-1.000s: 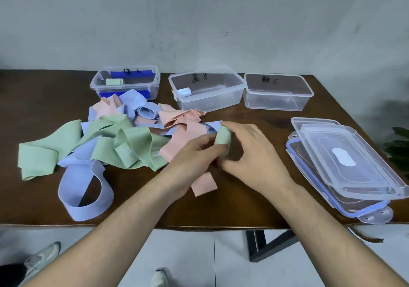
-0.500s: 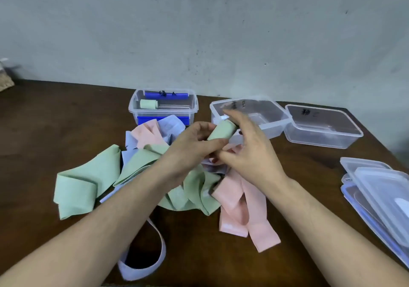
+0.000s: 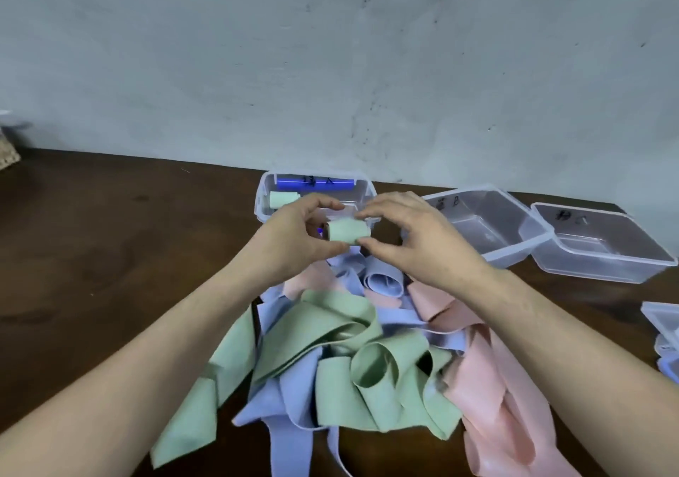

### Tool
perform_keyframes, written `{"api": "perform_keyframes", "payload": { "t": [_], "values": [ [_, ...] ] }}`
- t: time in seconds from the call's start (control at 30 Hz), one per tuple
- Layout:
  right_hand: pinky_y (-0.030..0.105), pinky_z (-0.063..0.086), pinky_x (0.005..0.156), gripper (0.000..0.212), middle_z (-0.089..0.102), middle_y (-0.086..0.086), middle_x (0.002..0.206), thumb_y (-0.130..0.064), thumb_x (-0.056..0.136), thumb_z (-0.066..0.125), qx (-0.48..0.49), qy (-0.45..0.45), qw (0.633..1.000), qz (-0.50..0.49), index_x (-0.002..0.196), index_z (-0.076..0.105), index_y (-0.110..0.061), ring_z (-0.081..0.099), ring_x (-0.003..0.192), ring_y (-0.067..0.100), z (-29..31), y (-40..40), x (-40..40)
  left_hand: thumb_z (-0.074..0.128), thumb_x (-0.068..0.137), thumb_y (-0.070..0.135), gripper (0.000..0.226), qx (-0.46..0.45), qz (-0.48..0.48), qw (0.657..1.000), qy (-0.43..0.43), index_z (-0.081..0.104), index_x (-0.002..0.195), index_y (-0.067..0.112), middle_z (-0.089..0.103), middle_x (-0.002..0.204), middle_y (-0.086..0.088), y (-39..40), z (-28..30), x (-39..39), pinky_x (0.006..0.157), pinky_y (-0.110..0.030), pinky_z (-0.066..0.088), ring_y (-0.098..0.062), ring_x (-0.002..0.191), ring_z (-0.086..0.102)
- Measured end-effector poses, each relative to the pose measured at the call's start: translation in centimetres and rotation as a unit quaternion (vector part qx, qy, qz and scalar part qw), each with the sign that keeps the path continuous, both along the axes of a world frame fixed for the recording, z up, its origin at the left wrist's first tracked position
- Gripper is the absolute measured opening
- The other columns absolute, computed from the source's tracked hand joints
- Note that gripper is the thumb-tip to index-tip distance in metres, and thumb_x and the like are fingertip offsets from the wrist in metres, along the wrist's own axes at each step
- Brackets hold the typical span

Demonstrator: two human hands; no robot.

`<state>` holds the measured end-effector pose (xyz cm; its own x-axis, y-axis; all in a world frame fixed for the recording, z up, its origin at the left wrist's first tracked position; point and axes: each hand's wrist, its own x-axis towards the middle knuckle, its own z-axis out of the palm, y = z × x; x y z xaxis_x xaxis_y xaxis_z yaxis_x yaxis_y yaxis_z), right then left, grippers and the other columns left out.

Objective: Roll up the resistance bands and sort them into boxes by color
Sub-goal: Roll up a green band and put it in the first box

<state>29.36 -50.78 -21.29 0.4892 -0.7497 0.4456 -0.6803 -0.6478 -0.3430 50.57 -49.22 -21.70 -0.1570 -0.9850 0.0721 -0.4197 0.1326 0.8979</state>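
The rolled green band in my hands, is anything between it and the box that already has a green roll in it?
Nothing visible blocks it. Both hands, left and right, hold the rolled green band just in front of the lidless box holding the other green roll.

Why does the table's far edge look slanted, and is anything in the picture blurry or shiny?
Head view: the wide-angle lens tilts and bends the table edge; light is soft and even, with faint sheen on the clear boxes; the green roll held by both hands is sharp, while the black writing on the boxes stays too smeared to read.
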Motion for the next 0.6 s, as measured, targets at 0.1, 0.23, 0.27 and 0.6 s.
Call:
{"api": "perform_keyframes", "payload": {
  "t": [0.1,0.23,0.27,0.6],
  "values": [
    [0.02,0.04,0.091,0.037,0.07,-0.004,0.11,-0.026,0.084,0.076,0.0,0.047,0.999,0.025,0.118,0.07,-0.017,0.056,0.099,0.013,0.8,-2.2,1.8,0.085,0.075,0.023,0.051,-0.022,0.005,0.999,-0.023,0.056,0.112,0.04,0.067,0.096,0.004,-1.9,-0.2,1.8,0.079,-0.03,0.052,-0.009,0.074,0.058],
    [0.018,0.036,0.088,0.036,0.07,0.002,0.104,-0.026,0.08,0.079,-0.011,0.094,0.995,0.043,0.114,0.073,-0.015,0.059,0.093,0.022,1.7,-5.4,4.3,0.087,0.073,0.025,0.05,-0.048,-0.009,0.999,-0.023,0.054,0.106,0.044,0.069,0.095,-0.004,-4.3,0.0,3.8,0.082,-0.039,0.054,-0.023,0.08,0.065],
    [0.018,0.035,0.088,0.037,0.069,0.004,0.105,-0.027,0.079,0.079,-0.014,0.107,0.993,0.047,0.113,0.073,-0.014,0.059,0.094,0.024,2.0,-6.0,4.8,0.087,0.074,0.024,0.05,-0.052,-0.012,0.998,-0.023,0.054,0.107,0.043,0.069,0.096,-0.005,-4.8,0.1,4.2,0.081,-0.041,0.055,-0.026,0.081,0.065],
    [0.023,0.041,0.091,0.043,0.065,-0.006,0.108,-0.03,0.08,0.078,0.07,0.158,0.984,0.038,0.121,0.067,-0.021,0.049,0.099,0.007,2.5,-12.0,9.1,0.083,0.077,0.025,0.047,-0.067,-0.016,0.995,-0.077,0.053,0.112,0.036,0.065,0.096,0.008,-10.5,-0.6,7.6,0.074,-0.022,0.05,-0.01,0.082,0.061]
  ]
}}
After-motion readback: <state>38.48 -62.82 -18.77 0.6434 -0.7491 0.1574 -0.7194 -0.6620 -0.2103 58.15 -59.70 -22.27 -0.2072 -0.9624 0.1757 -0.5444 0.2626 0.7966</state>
